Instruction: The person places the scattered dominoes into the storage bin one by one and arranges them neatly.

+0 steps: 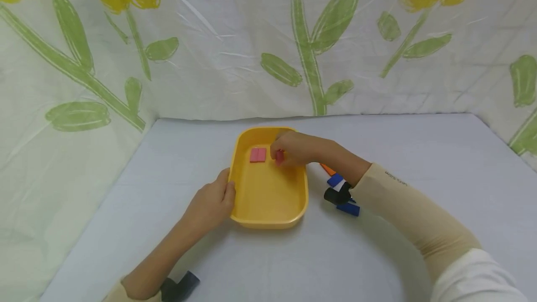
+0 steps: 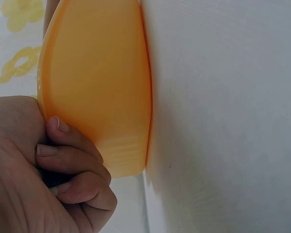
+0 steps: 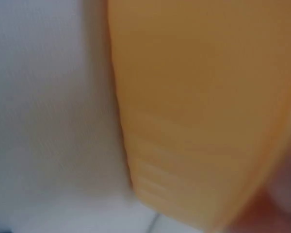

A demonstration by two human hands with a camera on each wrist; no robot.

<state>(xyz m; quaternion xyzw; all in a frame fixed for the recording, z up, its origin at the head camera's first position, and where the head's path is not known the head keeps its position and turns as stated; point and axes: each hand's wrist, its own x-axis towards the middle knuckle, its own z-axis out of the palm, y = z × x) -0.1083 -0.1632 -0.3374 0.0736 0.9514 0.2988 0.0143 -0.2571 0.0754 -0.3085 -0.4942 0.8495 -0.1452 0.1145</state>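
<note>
A yellow tray lies on the table with two pink pieces side by side inside, toward its far end. The left hand grips the tray's left rim; in the left wrist view its fingers curl against the orange-looking outer wall. Inside the tray's far right part, the right hand pinches another pink piece. The right wrist view is blurred and shows mostly the tray's outer wall, with part of the hand at the lower right edge.
Right of the tray, partly under the right forearm, lie an orange piece and several blue pieces. The pale table ends at a white curtain painted with yellow flowers and green leaves.
</note>
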